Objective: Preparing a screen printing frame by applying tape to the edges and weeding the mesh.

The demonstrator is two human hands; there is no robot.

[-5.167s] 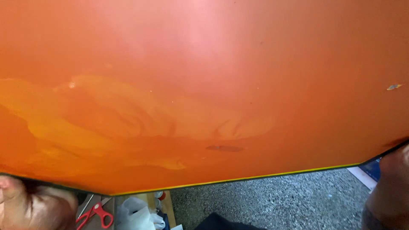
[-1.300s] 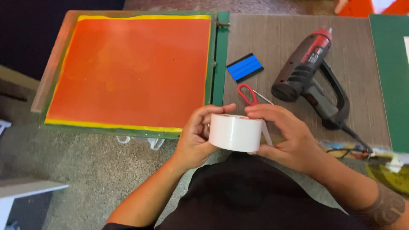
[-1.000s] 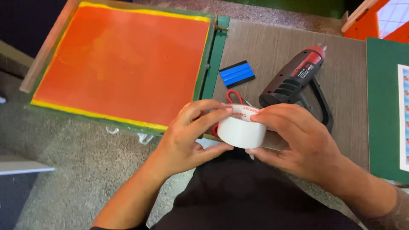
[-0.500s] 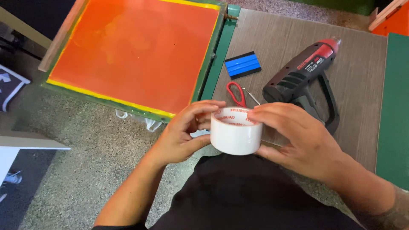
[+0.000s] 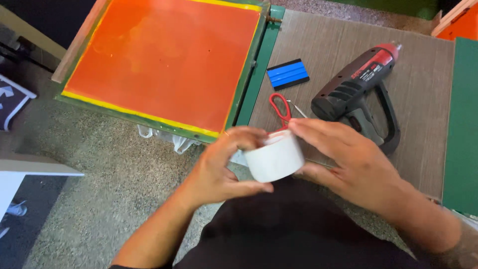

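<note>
Both hands gripped a white roll of tape [image 5: 275,157] held in front of the person's torso, just off the near edge of the counter [image 5: 348,55]. The left hand [image 5: 221,167] was closed around the roll's left side, thumb beneath it and fingers curled over its upper rim. The right hand [image 5: 348,159] was closed on the roll's right side, fingers laid across the top edge.

The counter was a grey-brown board with a fine woodgrain pattern. On it lay a black and grey heat gun [image 5: 358,94] with a red nozzle end, resting on its side near the right hand. A pair of red-handled scissors [image 5: 281,107] lay just beyond the roll, partly hidden by the fingers. A small blue squeegee [image 5: 288,74] lay farther back, near the counter's left edge.

Left of the counter, touching its edge, a green-framed screen [image 5: 251,79] carried an orange mesh panel [image 5: 164,55] bordered with a yellow strip along the near side. A pale wooden batten ran along the frame's far left side. A crumpled clear plastic piece [image 5: 167,139] showed below the frame's near edge.

The floor [image 5: 94,184] was speckled grey stone. A green panel [image 5: 460,124] stood at the counter's right edge, and an orange item [image 5: 460,25] occupied the upper right corner
</note>
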